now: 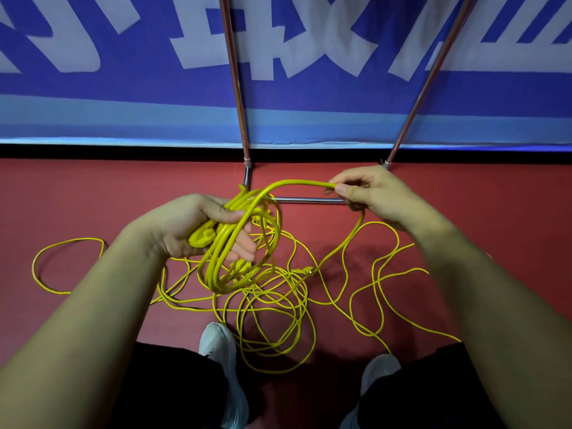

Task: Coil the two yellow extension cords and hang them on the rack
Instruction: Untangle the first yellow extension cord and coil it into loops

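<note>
My left hand [198,226] grips a bundle of several yellow cord loops [235,261] together with a yellow plug end, held above the floor. My right hand [368,191] pinches a stretch of the same yellow cord [297,182] between thumb and fingers, to the right of the coil and slightly higher. From that hand the cord drops to the floor. A loose tangle of yellow cord [278,311] is spread over the red floor below both hands, with a plug [305,270] lying in it. The metal rack [309,199] stands just beyond my hands.
The rack's two chrome uprights [235,75] rise in front of a blue and white banner [123,88] on the wall. A cord loop [66,264] reaches far left on the floor. My white shoes [218,342] stand at the tangle's near edge.
</note>
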A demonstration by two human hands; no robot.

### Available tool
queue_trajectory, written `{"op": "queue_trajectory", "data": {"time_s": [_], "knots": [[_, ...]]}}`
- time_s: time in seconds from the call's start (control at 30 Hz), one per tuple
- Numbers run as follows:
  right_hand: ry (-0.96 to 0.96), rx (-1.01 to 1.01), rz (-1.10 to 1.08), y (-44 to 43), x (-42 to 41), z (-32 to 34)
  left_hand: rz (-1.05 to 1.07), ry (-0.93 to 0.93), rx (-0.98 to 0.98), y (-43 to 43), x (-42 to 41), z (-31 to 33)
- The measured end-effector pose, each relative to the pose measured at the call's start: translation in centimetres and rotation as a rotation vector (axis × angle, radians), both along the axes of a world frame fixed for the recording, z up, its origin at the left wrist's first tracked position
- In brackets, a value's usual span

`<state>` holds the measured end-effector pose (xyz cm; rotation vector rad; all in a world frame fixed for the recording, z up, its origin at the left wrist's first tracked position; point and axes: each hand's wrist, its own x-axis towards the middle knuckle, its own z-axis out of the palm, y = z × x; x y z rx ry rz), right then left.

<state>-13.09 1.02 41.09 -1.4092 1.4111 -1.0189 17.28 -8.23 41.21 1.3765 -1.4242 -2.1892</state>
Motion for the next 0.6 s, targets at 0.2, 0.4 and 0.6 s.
{"op": "queue_trajectory", "data": {"time_s": [0.2,0.4,0.6], "knots": [[0.266,0.042,0.199,0.4,1.1,0.7,-0.082,-0.042,-0.012,1.0,-1.3,0.2],[0.344,-0.036,0.198,0.5,5.4,0.7,-0.159,0.044,0.02,3.5,-4.1,0.6],[0.343,-0.166,0.044,0.1,6.7,-0.3,-0.072,0.151,0.075,3.7,-4.9,1.1]]}}
